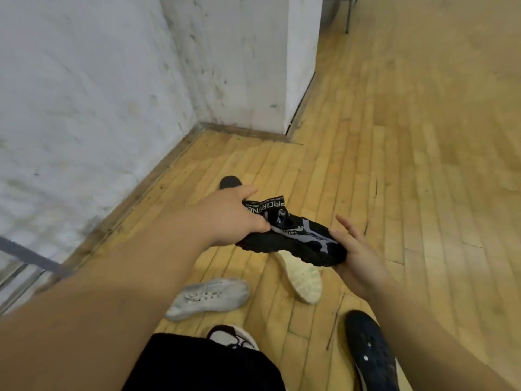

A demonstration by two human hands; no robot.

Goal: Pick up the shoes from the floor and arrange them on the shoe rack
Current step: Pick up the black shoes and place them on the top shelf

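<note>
A black knit sneaker with grey markings (298,238) hangs above the wooden floor, held between both hands. My left hand (234,218) grips its heel and collar. My right hand (355,255) cups its toe from below, with the fingers loosely spread. Under it a cream-soled shoe (303,277) lies sole up. A pale grey sneaker (208,297) lies on its side to the left. A dark shoe toe (229,182) shows beyond my left hand. The shoe rack is out of view.
White walls form a corner (197,125) at the left and behind. A dark blue perforated clog (372,354) and a white shoe with dark trim (234,337) are at the bottom by my black shorts. A grey rail (28,255) crosses the lower left. Wooden floor stretches to the right.
</note>
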